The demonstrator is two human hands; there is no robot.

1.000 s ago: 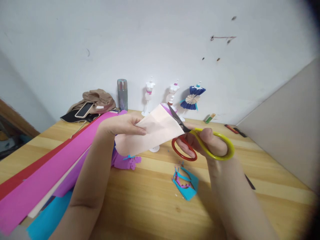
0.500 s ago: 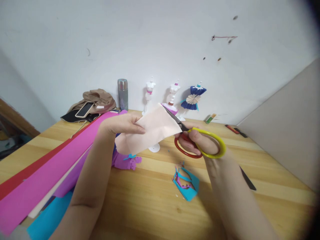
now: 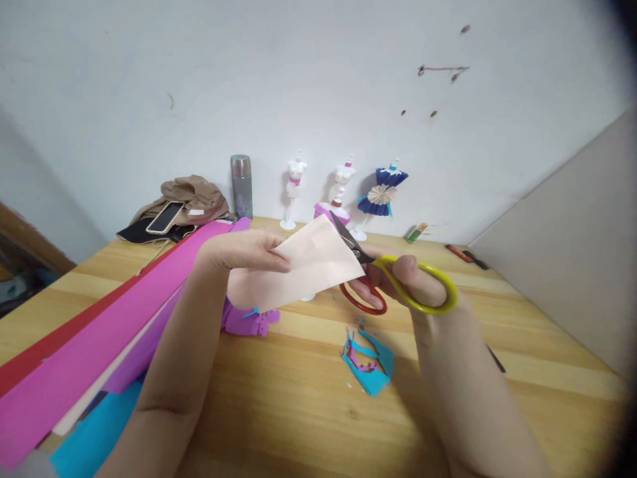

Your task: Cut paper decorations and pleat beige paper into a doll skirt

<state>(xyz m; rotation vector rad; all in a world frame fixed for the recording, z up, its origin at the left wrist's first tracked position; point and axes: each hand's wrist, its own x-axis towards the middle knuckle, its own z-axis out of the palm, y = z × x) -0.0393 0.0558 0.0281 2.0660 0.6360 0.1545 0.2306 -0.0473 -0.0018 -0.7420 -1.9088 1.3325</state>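
My left hand (image 3: 243,251) pinches the left side of a pale peach sheet of paper (image 3: 303,269) and holds it up over the wooden table (image 3: 308,398). My right hand (image 3: 405,282) grips scissors (image 3: 393,285) with one red and one yellow handle loop. The blades are apart and sit at the paper's upper right edge. Below the paper lies a purple cut-out (image 3: 246,320), partly hidden by it.
Long rolls of pink, red, purple and blue paper (image 3: 99,345) lie across the left. Blue and purple scraps (image 3: 368,364) lie under my right hand. Three small mannequin stands (image 3: 343,189), a grey flask (image 3: 241,186), a phone (image 3: 166,217) on cloth stand at the back.
The scissor handles closed half a second ago and have spread again; the blades now stand open at the paper's edge. My left hand has kept the paper almost still.
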